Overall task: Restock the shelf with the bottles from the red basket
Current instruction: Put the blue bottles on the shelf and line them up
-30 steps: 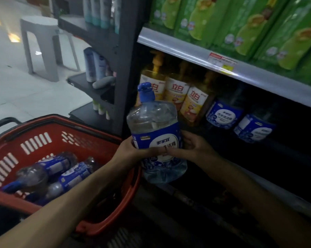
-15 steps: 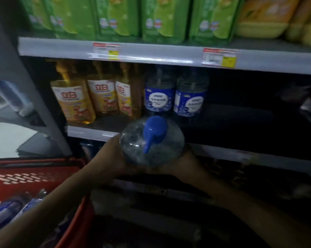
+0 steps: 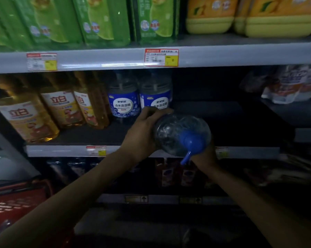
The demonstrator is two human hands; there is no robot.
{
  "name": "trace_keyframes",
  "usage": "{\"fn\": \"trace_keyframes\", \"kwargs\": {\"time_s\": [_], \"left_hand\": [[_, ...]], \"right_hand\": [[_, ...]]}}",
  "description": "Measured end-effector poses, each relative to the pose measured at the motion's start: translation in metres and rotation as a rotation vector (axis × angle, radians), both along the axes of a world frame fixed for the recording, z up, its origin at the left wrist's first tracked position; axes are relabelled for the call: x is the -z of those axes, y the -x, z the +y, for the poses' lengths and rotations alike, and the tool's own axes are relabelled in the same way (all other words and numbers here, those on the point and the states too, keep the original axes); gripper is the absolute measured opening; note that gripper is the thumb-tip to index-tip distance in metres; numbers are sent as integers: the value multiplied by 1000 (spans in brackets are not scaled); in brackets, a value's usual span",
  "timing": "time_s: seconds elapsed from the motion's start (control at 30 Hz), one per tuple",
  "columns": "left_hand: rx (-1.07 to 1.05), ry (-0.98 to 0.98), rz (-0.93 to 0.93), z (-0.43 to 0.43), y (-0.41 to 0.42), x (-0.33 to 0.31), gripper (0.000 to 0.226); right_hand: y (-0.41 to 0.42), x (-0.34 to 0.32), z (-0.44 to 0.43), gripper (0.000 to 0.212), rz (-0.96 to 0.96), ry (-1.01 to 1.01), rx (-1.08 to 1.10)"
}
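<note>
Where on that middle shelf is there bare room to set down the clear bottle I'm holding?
Free: the dark stretch of the middle shelf right of the two blue-label bottles, running to the white packets at far right; the held bottle hovers before it. Crowded: the left end, packed with yellow bottles beside the blue-label pair.

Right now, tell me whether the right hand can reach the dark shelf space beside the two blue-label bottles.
Probably yes. The shelf space right of the blue-label bottles looks bare, and the right hand is just in front of it. But it holds the clear bottle together with the left hand.
</note>
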State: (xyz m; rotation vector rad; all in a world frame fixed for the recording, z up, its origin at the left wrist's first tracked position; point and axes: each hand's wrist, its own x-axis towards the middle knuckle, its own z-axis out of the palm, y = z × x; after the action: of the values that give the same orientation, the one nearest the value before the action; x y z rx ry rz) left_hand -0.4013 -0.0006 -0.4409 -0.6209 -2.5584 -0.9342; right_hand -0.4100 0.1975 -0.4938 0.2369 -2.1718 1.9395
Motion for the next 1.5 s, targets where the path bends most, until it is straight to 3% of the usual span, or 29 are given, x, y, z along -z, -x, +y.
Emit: {"fn": "trace_keyframes", "kwargs": {"time_s": [0.07,0.2,0.37,0.53,0.77,0.93,1.23,1.5], "left_hand": [[7,-15,14,15,15,8,87],[14,-56,27,38,47,25,88],[-27,-128,-8,55,67,24,74],[-49,-158,14,62,91,28,78],[-92,-346,-63,86,117,51,71],[-79,-522,-104,101,123,53,62],[-68,-650,-195,117,147,64,71],[-160,-748,-251,129,176,71,65]], "right_hand": [[5,5,11,56,1,-42,30],[29,17,33,46,8,-11,161],[58,19,38,72,-60,77,150],[81,13,39,57,-134,98,134],[110,14,41,77,-143,147,242],[120,9,45,76,-117,153,215],[158,14,53,91,-74,98,265],[197,28,49,68,-93,28,358]]}}
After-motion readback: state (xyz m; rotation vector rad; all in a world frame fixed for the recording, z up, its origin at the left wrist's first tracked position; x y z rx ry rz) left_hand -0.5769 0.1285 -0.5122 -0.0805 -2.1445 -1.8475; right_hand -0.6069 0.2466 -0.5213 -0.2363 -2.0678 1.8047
